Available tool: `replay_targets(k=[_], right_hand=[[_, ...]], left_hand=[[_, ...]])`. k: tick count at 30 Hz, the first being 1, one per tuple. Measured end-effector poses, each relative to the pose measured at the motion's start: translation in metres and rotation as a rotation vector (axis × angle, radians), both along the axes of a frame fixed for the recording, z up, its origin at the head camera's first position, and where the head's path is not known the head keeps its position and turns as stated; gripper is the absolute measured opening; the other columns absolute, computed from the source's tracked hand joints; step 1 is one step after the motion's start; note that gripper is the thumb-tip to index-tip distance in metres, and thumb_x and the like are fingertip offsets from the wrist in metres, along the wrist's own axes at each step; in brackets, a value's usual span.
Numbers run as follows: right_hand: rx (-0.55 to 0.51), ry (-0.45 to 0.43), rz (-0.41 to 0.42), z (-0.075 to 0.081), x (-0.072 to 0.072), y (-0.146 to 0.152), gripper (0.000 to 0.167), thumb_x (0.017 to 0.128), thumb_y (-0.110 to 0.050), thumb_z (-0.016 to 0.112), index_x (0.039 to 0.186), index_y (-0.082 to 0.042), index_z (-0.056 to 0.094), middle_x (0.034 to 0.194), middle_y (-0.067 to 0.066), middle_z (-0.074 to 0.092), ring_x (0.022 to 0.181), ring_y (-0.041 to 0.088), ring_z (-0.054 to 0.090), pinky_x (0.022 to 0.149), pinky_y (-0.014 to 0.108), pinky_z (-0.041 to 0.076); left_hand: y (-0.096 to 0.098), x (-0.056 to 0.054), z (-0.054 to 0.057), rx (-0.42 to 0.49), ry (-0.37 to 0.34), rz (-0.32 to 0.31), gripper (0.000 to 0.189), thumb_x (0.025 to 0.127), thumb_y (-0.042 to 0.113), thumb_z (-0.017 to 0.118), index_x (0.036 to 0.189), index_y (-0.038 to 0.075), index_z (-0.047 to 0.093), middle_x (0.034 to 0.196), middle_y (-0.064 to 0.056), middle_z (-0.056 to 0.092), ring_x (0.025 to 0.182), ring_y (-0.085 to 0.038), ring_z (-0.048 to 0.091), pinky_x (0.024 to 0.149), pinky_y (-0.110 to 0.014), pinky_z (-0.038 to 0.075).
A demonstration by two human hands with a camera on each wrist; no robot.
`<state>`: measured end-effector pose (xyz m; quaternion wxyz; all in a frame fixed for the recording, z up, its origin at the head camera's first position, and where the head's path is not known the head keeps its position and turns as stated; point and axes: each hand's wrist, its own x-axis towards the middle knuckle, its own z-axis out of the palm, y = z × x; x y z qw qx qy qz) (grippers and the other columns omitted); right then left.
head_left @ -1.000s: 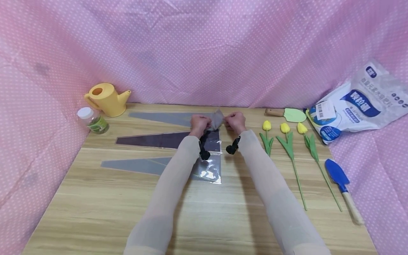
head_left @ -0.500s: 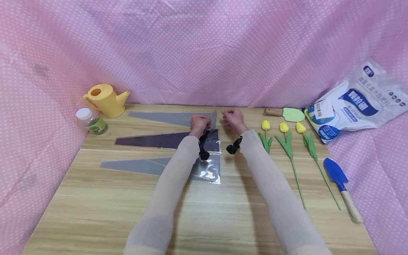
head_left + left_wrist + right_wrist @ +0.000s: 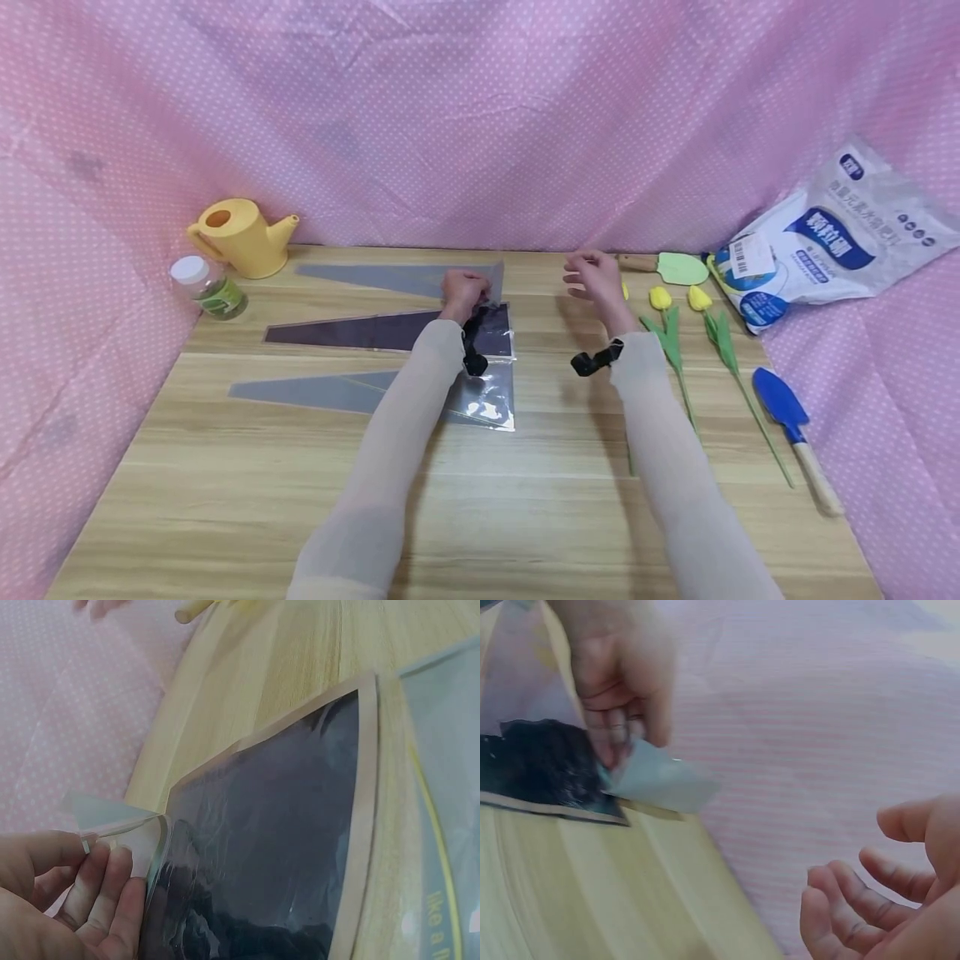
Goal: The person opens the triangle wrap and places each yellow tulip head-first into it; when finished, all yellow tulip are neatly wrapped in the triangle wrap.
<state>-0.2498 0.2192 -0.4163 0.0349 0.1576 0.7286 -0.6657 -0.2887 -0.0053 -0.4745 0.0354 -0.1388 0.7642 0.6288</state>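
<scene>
My left hand (image 3: 463, 293) pinches the raised wide end of the farthest of three tapered plastic flower sleeves. This grey sleeve (image 3: 375, 277) stretches leftward along the back of the table; its lifted clear corner (image 3: 112, 814) shows between thumb and fingers in the left wrist view. Just in front lies a dark purple sleeve (image 3: 352, 333), and nearest is another grey sleeve (image 3: 315, 392). Held in the air with nothing in it, my right hand (image 3: 596, 279) has loosely bent, spread fingers. It is beside the artificial yellow tulips (image 3: 671, 342), its arm hiding most of the leftmost one.
A yellow watering can (image 3: 243, 240) and a white-capped jar (image 3: 212, 287) stand at the back left. Along the right are a green trowel (image 3: 682, 268), a blue trowel (image 3: 783, 404) and a white printed bag (image 3: 821, 237). Pink dotted cloth (image 3: 480, 125) surrounds the table.
The right hand has let go of the far sleeve's wide end and moved right toward the tulips, its fingers spreading. The left hand stays in place, still pinching the sleeve.
</scene>
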Motion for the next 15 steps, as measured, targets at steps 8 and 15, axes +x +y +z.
replay_targets(k=[8,15], right_hand=[[-0.086,0.064,-0.068,0.012,0.038,0.034,0.009,0.099,-0.024,0.060,0.103,-0.016,0.058,0.092,-0.006,0.066,0.074,0.003,0.068,0.062,0.018,0.057],[-0.139,0.091,-0.100,0.011,0.067,0.057,0.009,0.099,-0.023,0.061,0.104,-0.016,0.058,0.091,-0.008,0.067,0.075,0.005,0.069,0.064,0.021,0.058]], left_hand=[[-0.002,0.002,0.001,0.003,-0.033,0.003,0.014,0.083,0.004,0.073,0.094,0.000,0.079,0.092,-0.020,0.076,0.056,-0.012,0.062,0.059,-0.029,0.053],[0.000,0.001,0.001,0.023,-0.022,0.026,0.010,0.081,0.001,0.073,0.087,0.002,0.080,0.083,-0.018,0.075,0.055,-0.013,0.062,0.058,-0.030,0.053]])
